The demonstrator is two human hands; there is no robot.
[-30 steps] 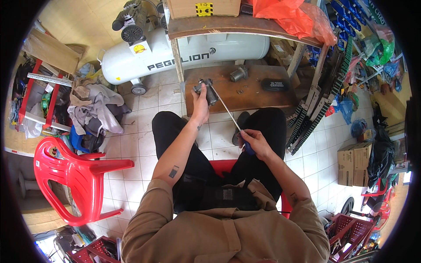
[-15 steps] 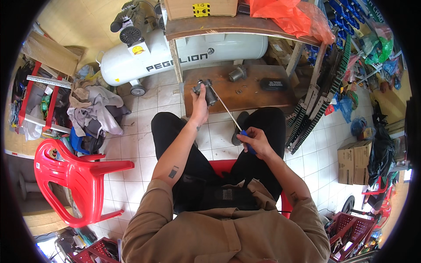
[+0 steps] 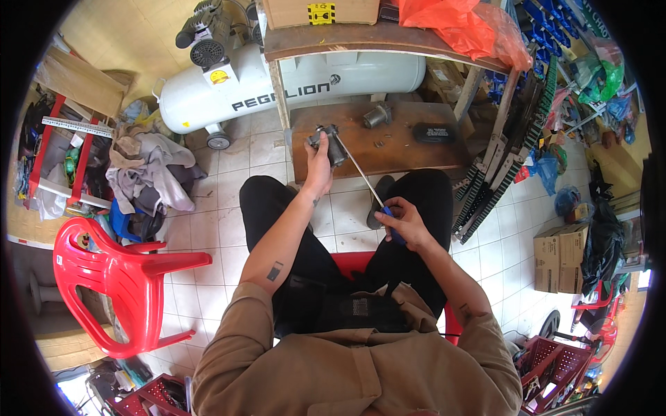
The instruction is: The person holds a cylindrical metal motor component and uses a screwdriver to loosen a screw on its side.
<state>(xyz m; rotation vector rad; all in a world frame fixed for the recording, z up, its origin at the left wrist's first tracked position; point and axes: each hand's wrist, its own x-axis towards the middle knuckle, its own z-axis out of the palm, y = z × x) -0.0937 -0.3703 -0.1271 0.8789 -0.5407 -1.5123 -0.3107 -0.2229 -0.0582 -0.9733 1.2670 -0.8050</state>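
In my left hand (image 3: 318, 166) is a grey cylindrical metal part (image 3: 334, 149), held upright above a low brown wooden board (image 3: 312, 118). My right hand (image 3: 406, 225) grips a screwdriver by its blue handle (image 3: 393, 229); the long thin shaft (image 3: 364, 177) runs up to the top of the metal part, where I cannot tell exactly what the tip touches. Another metal cylinder (image 3: 377, 117) lies on the board, with small metal bits (image 3: 380, 144) and a black oblong case (image 3: 433, 134) beside it.
Behind the board are a white compressor tank (image 3: 208, 93) and a wooden shelf (image 3: 388, 40) carrying an orange bag (image 3: 458, 31). A red plastic chair (image 3: 111, 291) stands left. Long metal rails (image 3: 499, 159) lean right, near cardboard boxes (image 3: 558, 260). My knees frame the tiled floor (image 3: 208, 229).
My right hand has shifted slightly upward on the screwdriver and turned, showing more of the blue handle than a second ago. My left hand and the metal part are nearly unchanged.
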